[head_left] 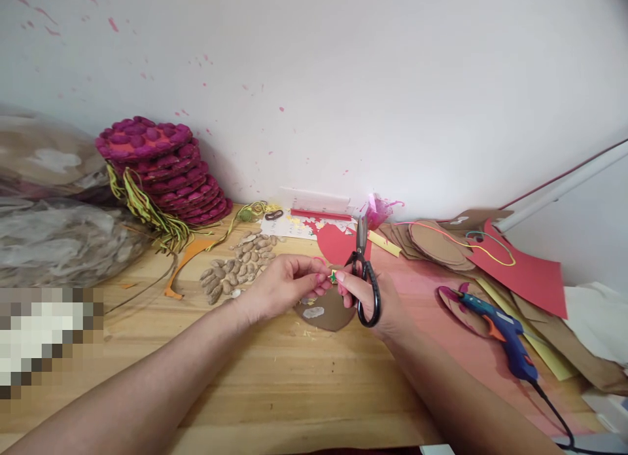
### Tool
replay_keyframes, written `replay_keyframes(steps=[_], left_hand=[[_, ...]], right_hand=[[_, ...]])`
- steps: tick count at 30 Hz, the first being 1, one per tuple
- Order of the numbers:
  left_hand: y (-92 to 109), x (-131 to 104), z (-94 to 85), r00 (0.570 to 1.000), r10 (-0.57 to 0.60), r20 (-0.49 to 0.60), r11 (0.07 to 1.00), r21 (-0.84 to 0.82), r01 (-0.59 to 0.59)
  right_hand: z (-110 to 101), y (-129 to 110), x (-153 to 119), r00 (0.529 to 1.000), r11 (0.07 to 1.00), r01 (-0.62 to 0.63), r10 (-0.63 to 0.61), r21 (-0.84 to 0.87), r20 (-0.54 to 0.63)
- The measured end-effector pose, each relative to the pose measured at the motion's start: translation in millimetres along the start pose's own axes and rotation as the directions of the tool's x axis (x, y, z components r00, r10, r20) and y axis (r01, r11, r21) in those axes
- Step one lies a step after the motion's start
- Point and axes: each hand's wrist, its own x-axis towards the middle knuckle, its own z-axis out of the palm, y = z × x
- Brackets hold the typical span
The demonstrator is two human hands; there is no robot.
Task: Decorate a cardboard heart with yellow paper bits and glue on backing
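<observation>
My left hand (289,285) is closed in a pinch at one edge of a small piece with a green star (333,277) on a yellowish ground. My right hand (375,294) pinches the other side between thumb and finger. Black-handled scissors (369,291) hang on that same right hand, their blades pointing up and away. Beneath both hands lies a round piece of brown cardboard (336,314) with a whitish patch on it. Just beyond, a red paper piece (336,240) rests on the table, partly hidden by the hands and scissors.
Peanuts in shells (245,262) lie left of the hands. A stack of magenta discs (164,170) and plastic bags (63,236) stand far left. At the right are a blue glue gun (505,330) with its cord, cardboard rounds (436,245) and red sheets (530,272). A wall (314,82) closes the back.
</observation>
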Motion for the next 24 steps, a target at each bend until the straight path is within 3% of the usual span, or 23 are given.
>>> replay_keyframes(steps=[4,15,24], left_hand=[[1.3,-0.3,1.5,0.995,-0.094,-0.028,0.987,-0.131,0.089],[-2.7,-0.9,6.6,0.994,-0.095,-0.049,0.973,-0.217,0.083],[-5.3,-0.5,8.8,0.987,-0.134,-0.087,0.957,-0.27,0.107]], right_hand=[[0.8,-1.1,-1.1,1.0,0.998,0.002,-0.002,-0.058,-0.004],[1.8,2.0,-4.3,0.996,0.986,0.085,-0.083,-0.145,0.014],[4.9,5.1,-5.5,0.996,0.986,0.073,-0.079,-0.148,-0.03]])
